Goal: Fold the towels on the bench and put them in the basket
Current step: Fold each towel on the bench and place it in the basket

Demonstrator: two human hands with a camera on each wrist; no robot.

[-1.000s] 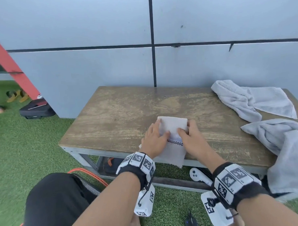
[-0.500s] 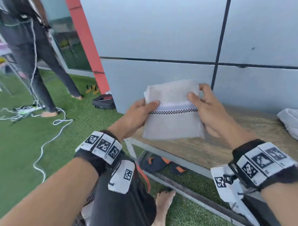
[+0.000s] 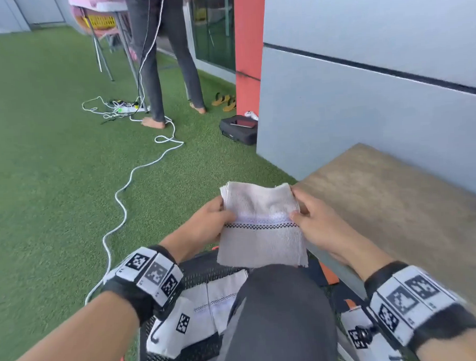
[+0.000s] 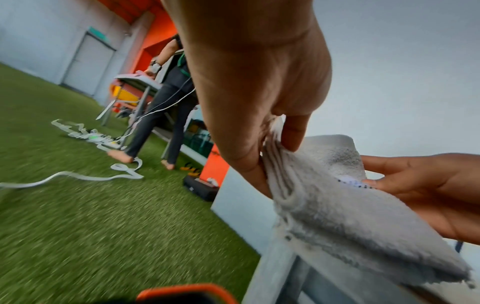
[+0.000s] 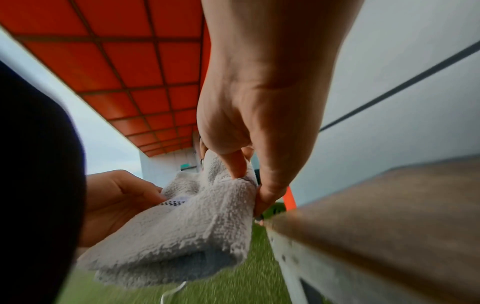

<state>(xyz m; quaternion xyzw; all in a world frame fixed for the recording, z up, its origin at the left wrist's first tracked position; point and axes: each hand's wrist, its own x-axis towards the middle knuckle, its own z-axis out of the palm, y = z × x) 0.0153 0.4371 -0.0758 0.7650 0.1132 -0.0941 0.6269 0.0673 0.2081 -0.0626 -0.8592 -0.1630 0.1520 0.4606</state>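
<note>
A folded whitish towel (image 3: 260, 228) with a black checkered stripe hangs in the air left of the wooden bench (image 3: 390, 206), above my knee. My left hand (image 3: 208, 222) pinches its left edge (image 4: 272, 170), thumb on top. My right hand (image 3: 312, 220) pinches its right edge (image 5: 241, 181). Below them, a black mesh basket (image 3: 208, 271) sits on the grass and holds another folded towel (image 3: 223, 301) with the same stripe. My knee hides much of the basket.
A person (image 3: 169, 60) stands barefoot on the green turf by a table (image 3: 106, 11), with a white cable (image 3: 123, 196) snaking toward me. A black bag (image 3: 238, 129) and sandals (image 3: 225, 101) lie by the grey wall and red post (image 3: 248, 43).
Both hands lifted the folded towel off the bench and carried it left and down, now over the basket by my knee. My head turned left with it.
</note>
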